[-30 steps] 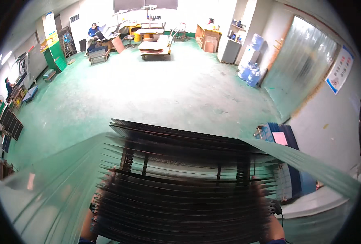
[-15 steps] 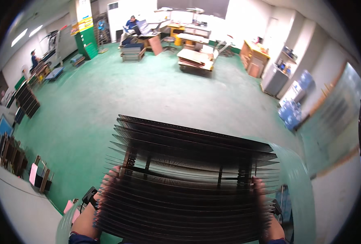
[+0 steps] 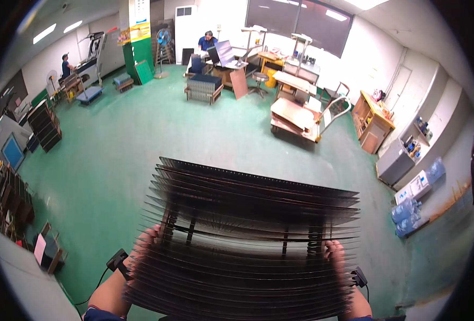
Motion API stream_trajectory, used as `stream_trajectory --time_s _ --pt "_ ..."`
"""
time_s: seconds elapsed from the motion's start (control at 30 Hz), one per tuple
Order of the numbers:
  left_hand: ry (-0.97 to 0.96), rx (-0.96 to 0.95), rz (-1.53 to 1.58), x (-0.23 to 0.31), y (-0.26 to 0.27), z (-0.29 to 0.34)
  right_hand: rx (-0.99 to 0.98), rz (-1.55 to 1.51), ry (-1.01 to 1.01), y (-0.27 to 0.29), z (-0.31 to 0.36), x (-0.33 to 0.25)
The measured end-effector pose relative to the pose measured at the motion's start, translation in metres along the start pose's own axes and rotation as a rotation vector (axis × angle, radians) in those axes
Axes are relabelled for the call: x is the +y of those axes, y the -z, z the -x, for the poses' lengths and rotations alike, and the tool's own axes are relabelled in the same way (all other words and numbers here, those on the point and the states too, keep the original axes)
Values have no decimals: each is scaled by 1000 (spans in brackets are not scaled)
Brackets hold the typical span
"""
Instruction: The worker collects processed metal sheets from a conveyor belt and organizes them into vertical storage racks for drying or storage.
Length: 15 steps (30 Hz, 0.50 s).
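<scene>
- Head view: in the lower middle of the frame there is a rack [image 3: 315, 241], filled with many thin black sheets [image 3: 237, 291].
- The left hand [image 3: 150, 238] is gripping the left side of the rack, and the right hand [image 3: 334, 252] is gripping its right side.
- At each wrist there is a small black box [image 3: 117, 259] with a cable.
- Beyond the rack spreads the green floor [image 3: 124, 134].
- Toward the right edge are blue jugs [image 3: 406, 216].
- In the upper right stands a cart [image 3: 297, 135], which carries flat boards [image 3: 293, 113].
- Farther, one person [image 3: 208, 41] is at the upper middle.
</scene>
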<state>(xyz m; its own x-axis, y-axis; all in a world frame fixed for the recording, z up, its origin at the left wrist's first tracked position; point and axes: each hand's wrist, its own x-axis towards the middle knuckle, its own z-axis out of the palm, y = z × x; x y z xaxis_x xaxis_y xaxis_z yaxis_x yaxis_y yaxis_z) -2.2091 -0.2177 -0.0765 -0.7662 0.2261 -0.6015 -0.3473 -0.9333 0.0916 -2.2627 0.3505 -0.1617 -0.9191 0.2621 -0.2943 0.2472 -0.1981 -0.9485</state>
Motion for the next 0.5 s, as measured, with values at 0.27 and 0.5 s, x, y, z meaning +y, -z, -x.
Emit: stream_trajectory --time_s 0.27,0.5 --pt "-117 6 -137 176 -50 -198 -94 718 647 -158 -253 -50" --pt "-248 58 -88 269 -133 -261 -217 455 52 -333 -414 -117"
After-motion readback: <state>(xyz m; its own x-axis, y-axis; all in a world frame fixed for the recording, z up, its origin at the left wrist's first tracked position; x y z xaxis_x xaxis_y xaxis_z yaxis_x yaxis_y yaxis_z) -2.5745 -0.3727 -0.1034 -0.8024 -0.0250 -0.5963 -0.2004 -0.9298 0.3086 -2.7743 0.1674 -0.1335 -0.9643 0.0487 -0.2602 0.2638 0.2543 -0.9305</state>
